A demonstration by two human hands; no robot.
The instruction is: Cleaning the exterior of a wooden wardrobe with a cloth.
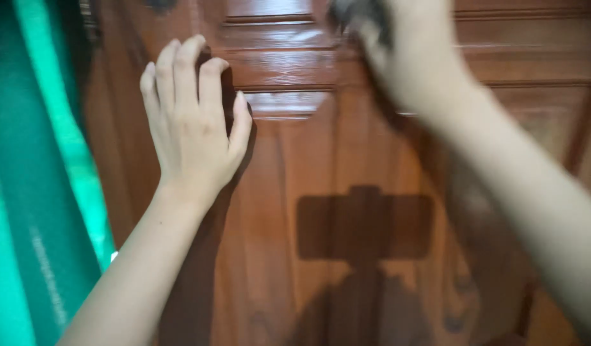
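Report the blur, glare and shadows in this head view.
Head view: the right hand and its dark cloth are motion-blurred; the left hand is sharp on the wooden door; glare streaks the upper mouldings; a boxy camera-shaped shadow falls mid-door.

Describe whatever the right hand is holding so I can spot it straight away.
Start at the glossy brown wooden door filling the view. At its top, the blurred right hand presses a dark grey, cloth-like wad against the panel. The left hand, flat beside it, holds nothing.

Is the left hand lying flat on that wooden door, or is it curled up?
Spread: the left hand rests on the wooden door, fingers extended and slightly apart.
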